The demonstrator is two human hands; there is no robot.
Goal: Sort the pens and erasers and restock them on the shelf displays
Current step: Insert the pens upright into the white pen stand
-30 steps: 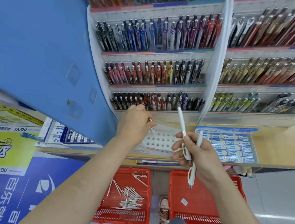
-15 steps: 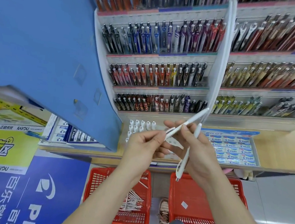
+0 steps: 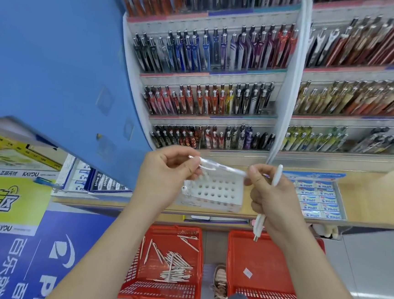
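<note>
My left hand point(image 3: 165, 172) pinches one end of a white pen point(image 3: 220, 167) that lies level between both hands; the fingertips of my right hand point(image 3: 272, 199) pinch its other end. My right hand also grips a second white pen point(image 3: 269, 198) that stands nearly upright through the fist. Both hands hover over a white holder with rows of holes point(image 3: 216, 191) on the wooden shelf point(image 3: 372, 200). Boxed erasers point(image 3: 318, 199) lie in a tray to the right. Below, the left red basket point(image 3: 162, 291) holds several loose white pens point(image 3: 176, 266).
The right red basket point(image 3: 269, 296) holds only a small white tag. Tiered racks of pens point(image 3: 207, 97) fill the display behind. A blue panel point(image 3: 56, 53) juts out at the left. My shoes point(image 3: 219, 287) stand between the baskets on the floor.
My left hand came back from the holder and took one end of a pen from my right hand. That pen turned from slanted to level, and both hands rose slightly.
</note>
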